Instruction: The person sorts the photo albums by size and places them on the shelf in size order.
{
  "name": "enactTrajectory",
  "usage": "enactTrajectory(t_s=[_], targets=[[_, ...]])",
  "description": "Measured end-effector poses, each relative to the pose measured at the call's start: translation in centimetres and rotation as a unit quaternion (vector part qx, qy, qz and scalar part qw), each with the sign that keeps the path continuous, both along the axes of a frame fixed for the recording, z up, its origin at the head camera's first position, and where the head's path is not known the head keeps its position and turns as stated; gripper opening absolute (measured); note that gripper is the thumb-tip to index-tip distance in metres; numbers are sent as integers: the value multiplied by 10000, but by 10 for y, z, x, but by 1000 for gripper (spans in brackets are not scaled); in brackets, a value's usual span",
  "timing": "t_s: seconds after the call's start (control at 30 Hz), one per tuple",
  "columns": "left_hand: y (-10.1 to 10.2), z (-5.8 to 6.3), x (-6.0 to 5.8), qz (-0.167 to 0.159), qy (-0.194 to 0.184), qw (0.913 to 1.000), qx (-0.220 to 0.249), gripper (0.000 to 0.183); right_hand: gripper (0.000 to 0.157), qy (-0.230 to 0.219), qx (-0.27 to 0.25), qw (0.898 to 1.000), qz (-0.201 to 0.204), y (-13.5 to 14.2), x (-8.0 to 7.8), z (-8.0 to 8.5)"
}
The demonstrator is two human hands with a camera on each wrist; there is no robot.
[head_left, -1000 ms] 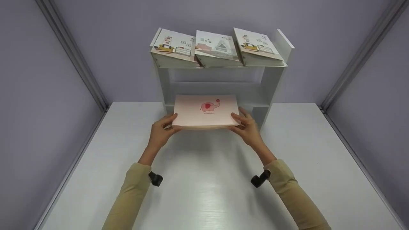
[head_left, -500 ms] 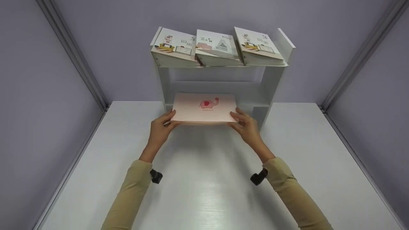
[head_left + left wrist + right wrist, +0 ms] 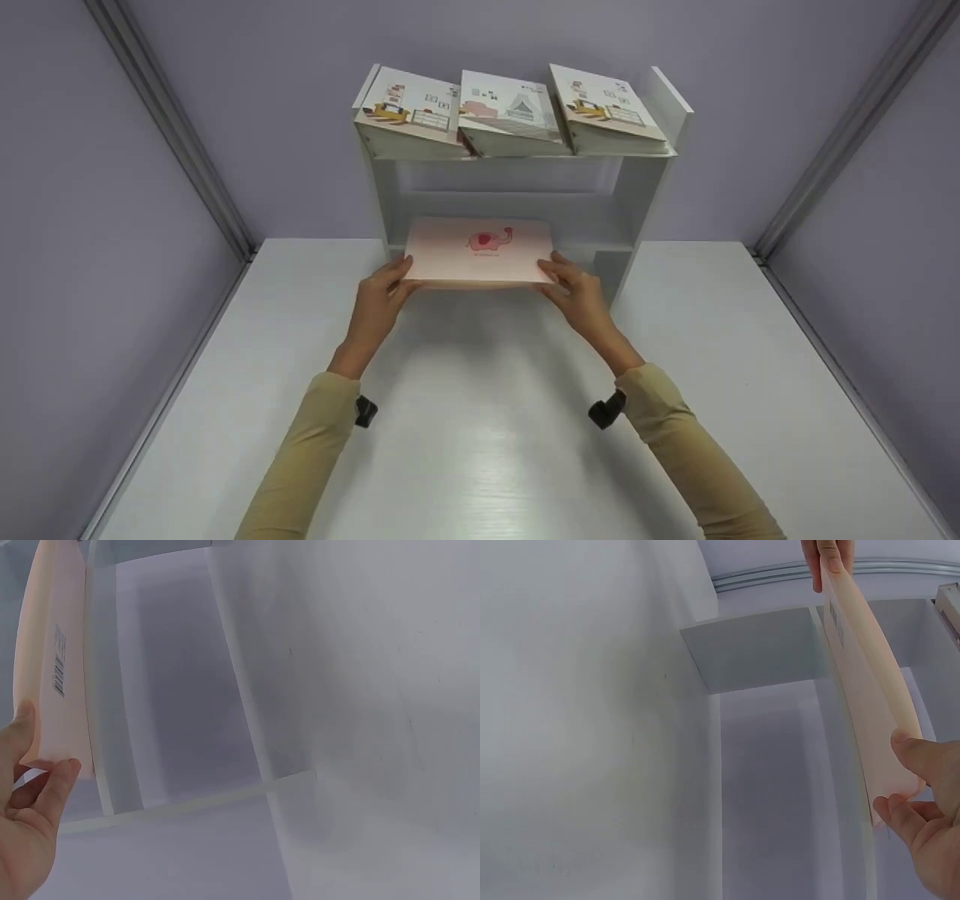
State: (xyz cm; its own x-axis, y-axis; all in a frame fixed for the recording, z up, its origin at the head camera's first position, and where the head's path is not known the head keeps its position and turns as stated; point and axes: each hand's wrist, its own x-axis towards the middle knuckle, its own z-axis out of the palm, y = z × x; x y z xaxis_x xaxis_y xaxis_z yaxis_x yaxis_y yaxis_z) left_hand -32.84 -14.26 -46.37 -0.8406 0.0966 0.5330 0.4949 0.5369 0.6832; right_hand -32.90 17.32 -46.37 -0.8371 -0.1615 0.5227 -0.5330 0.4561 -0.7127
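A pink book (image 3: 472, 259) with a red elephant on its cover lies flat between both hands, cover up, its far part over the middle shelf of a white bookshelf (image 3: 651, 180). My left hand (image 3: 376, 298) pinches its near left corner, thumb at the near edge. At the near right corner my right hand (image 3: 583, 296) holds it the same way. From below, the left wrist view shows the barcode on the back of the book (image 3: 64, 690). In the right wrist view, the underside of the book (image 3: 862, 690) runs along the front edge of that shelf.
Three thick white illustrated books lean on the top shelf: a left one (image 3: 412, 105), a middle one (image 3: 510, 109) and a right one (image 3: 607, 109). The bookshelf stands against a grey wall (image 3: 300, 112) at the back of a white table (image 3: 480, 450).
Both hands have moved the pink book slightly forward, further over the middle shelf. The grip on its near corners is the same. The upper books stay where they were.
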Motion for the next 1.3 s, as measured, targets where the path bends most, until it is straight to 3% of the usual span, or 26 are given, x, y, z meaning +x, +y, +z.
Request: enactTrajectory(t_s=[0.27, 0.6, 0.93, 1.3], targets=[[1, 2, -4, 436, 89, 9950, -890, 53, 38, 288, 650, 9973, -159, 2, -6, 4], [2, 1, -8, 535, 162, 9928, -1063, 52, 40, 416, 1180, 9918, -248, 1, -10, 7], [3, 3, -12, 575, 334, 9899, -1250, 50, 34, 1022, 1536, 9827, -157, -1, -15, 7], [2, 9, -18, 578, 437, 9875, -1396, 45, 34, 913, 1659, 9818, -143, -1, -24, 10]])
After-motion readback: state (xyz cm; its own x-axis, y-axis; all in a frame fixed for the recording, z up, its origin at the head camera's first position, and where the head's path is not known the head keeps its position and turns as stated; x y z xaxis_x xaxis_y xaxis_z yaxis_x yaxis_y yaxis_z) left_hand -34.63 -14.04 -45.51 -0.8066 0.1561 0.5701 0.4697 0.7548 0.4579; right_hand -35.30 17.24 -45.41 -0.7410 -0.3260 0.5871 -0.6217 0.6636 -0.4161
